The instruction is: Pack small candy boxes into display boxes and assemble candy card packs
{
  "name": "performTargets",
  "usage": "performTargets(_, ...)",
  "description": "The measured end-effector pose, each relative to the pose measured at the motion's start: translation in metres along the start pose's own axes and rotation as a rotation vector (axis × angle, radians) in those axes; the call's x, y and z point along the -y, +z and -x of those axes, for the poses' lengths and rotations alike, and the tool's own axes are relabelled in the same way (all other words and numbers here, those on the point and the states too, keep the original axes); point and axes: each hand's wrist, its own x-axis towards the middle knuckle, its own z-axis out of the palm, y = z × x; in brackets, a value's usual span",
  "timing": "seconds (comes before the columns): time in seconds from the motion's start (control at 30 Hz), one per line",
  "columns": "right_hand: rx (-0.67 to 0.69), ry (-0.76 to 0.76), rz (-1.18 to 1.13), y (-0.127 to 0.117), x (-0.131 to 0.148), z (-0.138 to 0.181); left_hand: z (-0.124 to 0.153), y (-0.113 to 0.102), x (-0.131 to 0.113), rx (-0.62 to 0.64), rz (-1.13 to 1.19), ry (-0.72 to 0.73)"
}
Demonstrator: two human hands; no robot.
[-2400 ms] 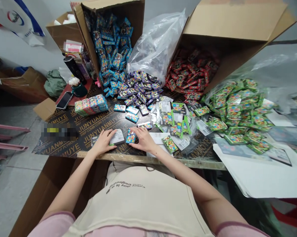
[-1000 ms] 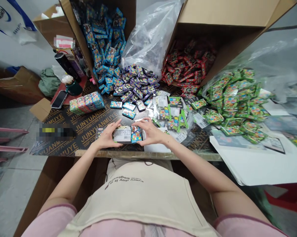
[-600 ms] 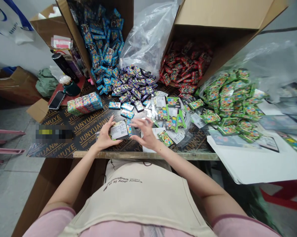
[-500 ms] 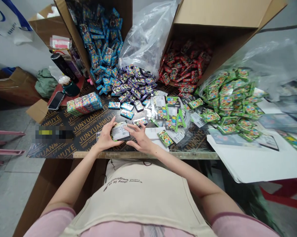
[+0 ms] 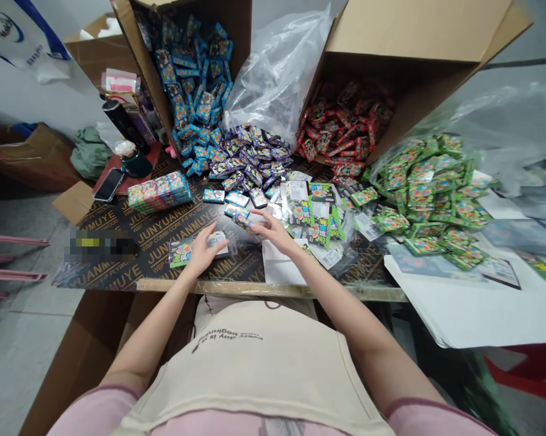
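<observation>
My left hand point(image 5: 203, 249) rests at the table's near edge, fingers curled over a small bundle of packets with a white label point(image 5: 220, 242). A green packet point(image 5: 180, 252) lies just left of it. My right hand point(image 5: 275, 232) reaches forward and left, its fingertips pinched on a small blue packet point(image 5: 244, 221). That packet is at the near end of a few loose blue packets point(image 5: 230, 198). Flat clear bags holding green packets point(image 5: 312, 212) lie just right of my right hand.
Two tipped cardboard boxes at the back spill blue packets point(image 5: 195, 91) and red packets point(image 5: 341, 130). Purple packets point(image 5: 250, 154) heap between them, and green packets point(image 5: 430, 194) pile at the right. At the left are a wrapped block of packets point(image 5: 159, 191), a phone point(image 5: 103, 184) and a cup point(image 5: 132, 158).
The bundle, held up in both hands, now lies on the table under my left hand. My right hand let go of it and reached forward to the loose blue packets.
</observation>
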Motion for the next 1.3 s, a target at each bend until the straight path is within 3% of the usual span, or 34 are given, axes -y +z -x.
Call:
performTargets(0.07, 0.111, 0.121, -0.284, 0.019, 0.008, 0.008, -0.003, 0.011, -0.01, 0.029, 0.33, -0.169)
performTargets(0.13, 0.159, 0.179, -0.318, 0.032, 0.011, 0.017, -0.005, 0.016, -0.016, 0.052, 0.551, -0.286)
performTargets(0.2, 0.09, 0.104, -0.137, 0.034, 0.012, 0.024, -0.007, 0.017, -0.018, 0.021, 0.623, -0.342)
performTargets(0.3, 0.027, -0.187, 0.244, 0.028, 0.014, 0.03, -0.007, 0.016, -0.016, -0.005, 0.571, -0.343)
performTargets(0.4, 0.158, -0.425, 0.489, 0.025, 0.02, 0.031, -0.005, 0.015, -0.015, 0.079, 0.474, -0.305)
performTargets(0.47, 0.175, -0.499, 0.565, 0.026, 0.022, 0.031, -0.004, 0.01, -0.014, 0.153, 0.388, -0.258)
performTargets(0.53, 0.097, -0.503, 0.592, 0.026, 0.021, 0.029, -0.004, -0.001, -0.01, 0.174, 0.221, -0.15)
performTargets(0.63, -0.026, -0.439, 0.592, 0.019, 0.017, 0.029, -0.004, -0.025, 0.006, 0.174, -0.239, 0.066)
performTargets(0.7, -0.038, -0.419, 0.582, 0.013, 0.013, 0.03, -0.004, -0.038, 0.019, 0.225, -0.529, 0.141)
performTargets(0.77, -0.022, -0.419, 0.56, 0.01, 0.009, 0.032, -0.003, -0.044, 0.03, 0.266, -0.67, 0.17)
performTargets(0.9, -0.058, -0.285, 0.371, 0.012, 0.002, 0.036, -0.001, -0.037, 0.032, 0.203, -0.657, 0.275)
performTargets(1.03, -0.177, -0.027, -0.2, 0.013, 0.007, 0.037, 0.0, -0.028, 0.013, 0.18, -0.544, 0.284)
performTargets(1.13, -0.174, 0.046, -0.569, 0.008, 0.018, 0.036, 0.001, -0.024, -0.006, 0.197, -0.465, 0.278)
performTargets(1.2, -0.165, 0.064, -0.675, 0.004, 0.023, 0.035, 0.002, -0.023, -0.017, 0.201, -0.428, 0.29)
performTargets(1.3, -0.217, 0.059, -0.66, 0.0, 0.025, 0.034, 0.005, -0.021, -0.031, 0.203, -0.417, 0.321)
